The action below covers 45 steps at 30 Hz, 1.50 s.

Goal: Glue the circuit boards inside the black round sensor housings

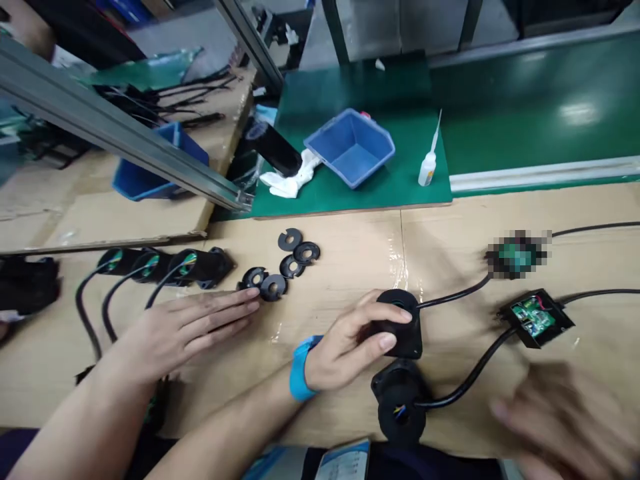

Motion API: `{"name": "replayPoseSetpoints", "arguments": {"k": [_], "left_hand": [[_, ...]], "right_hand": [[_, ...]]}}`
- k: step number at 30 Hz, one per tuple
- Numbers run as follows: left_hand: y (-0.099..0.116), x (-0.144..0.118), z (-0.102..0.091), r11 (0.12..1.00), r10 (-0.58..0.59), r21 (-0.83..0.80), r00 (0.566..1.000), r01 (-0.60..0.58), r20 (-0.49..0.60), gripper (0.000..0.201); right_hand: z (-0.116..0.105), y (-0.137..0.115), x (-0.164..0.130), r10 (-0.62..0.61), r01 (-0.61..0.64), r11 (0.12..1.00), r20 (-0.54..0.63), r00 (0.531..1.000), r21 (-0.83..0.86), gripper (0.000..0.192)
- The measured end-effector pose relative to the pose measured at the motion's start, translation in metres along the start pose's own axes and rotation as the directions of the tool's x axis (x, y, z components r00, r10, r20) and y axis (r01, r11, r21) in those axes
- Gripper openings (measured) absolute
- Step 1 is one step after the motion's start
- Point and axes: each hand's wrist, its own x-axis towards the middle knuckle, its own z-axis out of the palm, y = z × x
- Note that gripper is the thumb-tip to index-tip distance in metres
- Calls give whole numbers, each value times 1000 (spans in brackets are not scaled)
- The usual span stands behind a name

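Two hands are seen over the cardboard-covered tabletop. A black round housing with a cable is gripped by the right hand near the front edge. The left hand is laid flat, fingers spread, holding nothing, just beside black ring parts.

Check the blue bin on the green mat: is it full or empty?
Empty. The blue bin sits tilted toward the camera on the green mat, and its bare floor and inner walls show nothing inside.

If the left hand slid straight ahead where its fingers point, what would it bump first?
Probably the black rings just past the left hand's fingertips; they lie almost touching on the cardboard.
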Motion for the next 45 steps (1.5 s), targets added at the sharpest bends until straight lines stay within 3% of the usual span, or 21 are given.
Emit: {"name": "replayPoseSetpoints", "arguments": {"k": [3,6,9,12,14,16,19,21,23,26,28,29,31,32,33,35,36,40,43,45], "left_hand": [[6,5,11,910,-136,-398,990,117,-20,34],[12,8,22,793,-118,-601,993,101,12,32],[18,9,27,803,-32,-593,999,49,39,26],[19,10,32,940,51,-332,994,-79,-93,37],[17,12,40,964,214,-89,933,-249,-289,59],[15,14,51,916,397,130,812,-379,-429,74],[13,17,65,853,521,321,658,-411,-544,67],[14,17,70,839,544,371,609,-397,-577,59],[15,16,69,817,576,401,595,-414,-560,54],[17,13,60,772,635,423,610,-474,-474,52],[18,12,53,785,619,382,650,-488,-441,54],[19,12,48,823,568,329,705,-464,-426,56],[22,10,39,936,352,130,865,-327,-358,66],[23,8,34,977,207,11,941,-212,-267,70],[23,7,30,992,78,-90,984,-93,-160,73],[21,6,21,981,-49,-189,999,48,-2,74],[18,6,17,983,-49,-177,999,50,9,77],[1,13,4,968,159,213,980,-131,-123,85],[-2,11,-2,861,106,505,992,-58,-67,68],[2,-2,0,811,119,584,988,-39,-100,58]], "right_hand": [[2,6,20,58,-43,981,72,996,-187,57],[20,6,33,28,-23,997,84,996,-69,66],[37,5,32,-17,21,998,-66,998,62,55],[46,5,25,-81,90,995,-180,980,41,52],[47,5,22,-128,130,992,-197,972,-6,51],[47,5,21,-148,144,989,-189,971,-35,48],[47,2,24,-160,154,987,-178,971,-46,44],[48,-1,25,-158,153,987,-177,971,-38,39],[48,-3,27,-146,143,989,-176,974,-25,36],[51,-3,26,-138,138,990,-155,978,-9,39],[52,0,26,-131,134,991,-149,980,8,45],[53,3,26,-125,129,992,-155,980,17,47],[53,6,26,-96,100,995,-165,982,20,47],[53,8,26,-79,83,996,-154,985,19,47],[52,9,27,-58,60,998,-122,991,17,47],[50,11,28,-11,12,1000,-37,999,22,50],[47,12,28,18,-18,999,1,1000,30,55],[31,20,28,151,-186,966,193,970,178,64],[17,26,28,100,-265,892,411,906,367,43],[12,28,29,12,-268,852,495,869,450,22]]}}
